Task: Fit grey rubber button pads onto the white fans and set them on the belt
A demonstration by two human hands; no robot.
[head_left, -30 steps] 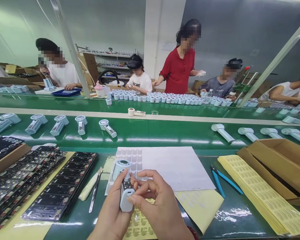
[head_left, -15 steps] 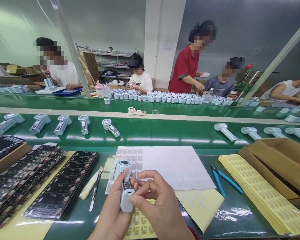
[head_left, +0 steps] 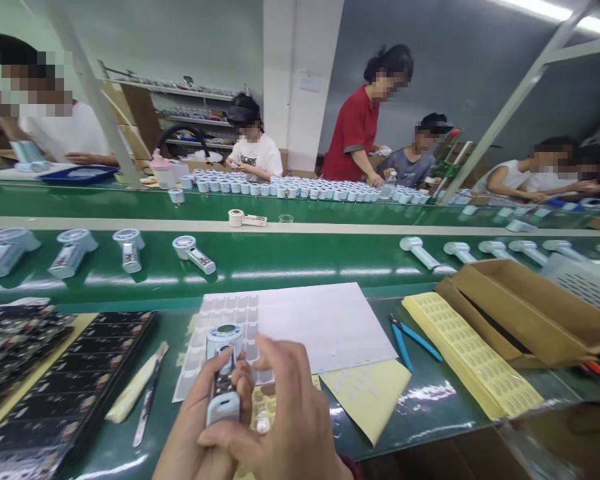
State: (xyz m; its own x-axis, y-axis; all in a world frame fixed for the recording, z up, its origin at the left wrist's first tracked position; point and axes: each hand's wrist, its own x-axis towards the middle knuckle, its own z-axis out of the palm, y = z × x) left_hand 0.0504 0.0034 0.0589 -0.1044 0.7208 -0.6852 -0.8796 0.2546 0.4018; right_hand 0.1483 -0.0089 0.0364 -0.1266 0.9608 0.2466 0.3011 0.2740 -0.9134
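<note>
— Left hand [head_left: 193, 417]?
— Wrapped round light-blue device [head_left: 223, 408], held above bench near white sheet [head_left: 325, 333].
— Right hand [head_left: 293, 407]?
— Open, fingers loosely curled, thumb by handle's end.
— Farther out?
— Tweezers [head_left: 147, 403] left, blue-handled cutters [head_left: 403, 347] right.

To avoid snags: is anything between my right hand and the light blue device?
Yes: fingers of the left hand wrap the side of the light blue device facing the right hand. Nothing visible blocks the device's near end.
</note>
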